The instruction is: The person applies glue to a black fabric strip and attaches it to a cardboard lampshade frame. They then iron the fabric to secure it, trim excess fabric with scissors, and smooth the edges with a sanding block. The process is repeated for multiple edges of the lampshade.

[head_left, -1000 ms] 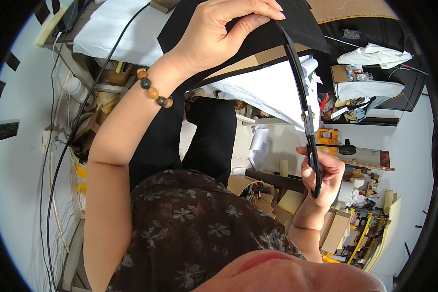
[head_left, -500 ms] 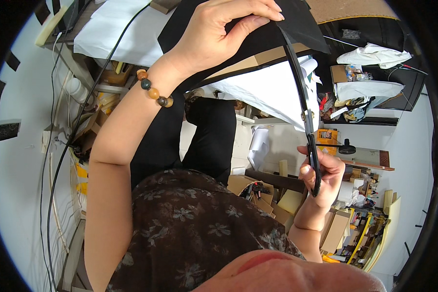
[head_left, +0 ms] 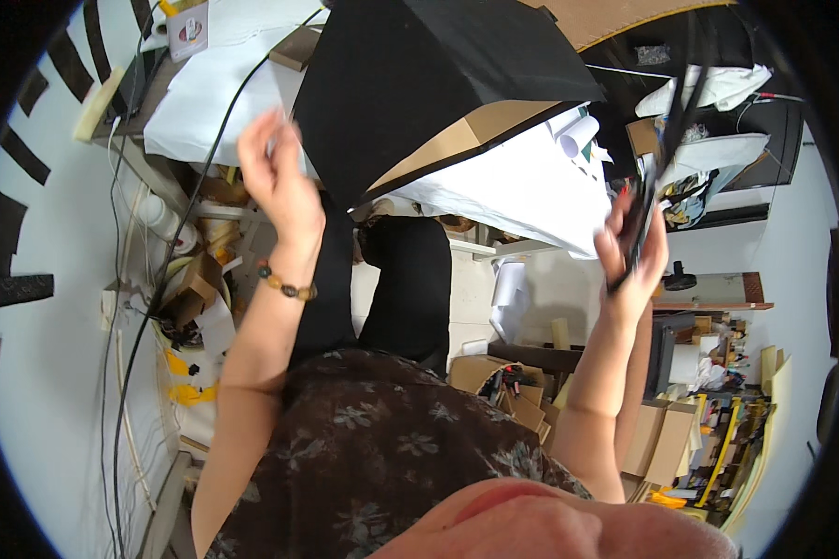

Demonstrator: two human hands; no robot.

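My right hand (head_left: 636, 244) is wrapped round the handles of long black scissors (head_left: 673, 140), raised to the right of the worktable; their blades point away from me and are smeared by motion. Nothing shows in my left hand (head_left: 284, 182), its fingers loosely bent and slightly blurred, with a gap by the thumb. It hovers over white paper (head_left: 191, 107), just left of a large black-covered piece (head_left: 391, 84). That piece has folded, angled faces, and bare brown cardboard (head_left: 466, 140) shows along its near side. Neither hand touches it.
A white sheet (head_left: 513, 182) hangs over the table's near edge, with a paper roll (head_left: 580, 136) on it. A black cable (head_left: 191, 205) runs down the left side. Cardboard boxes (head_left: 657, 443) stand at lower right. A small box (head_left: 295, 47) sits by the black piece.
My left hand has let go of the black material and moved left and down. The scissors have come away from the material, swinging up and right with my right hand. More of the black piece shows.
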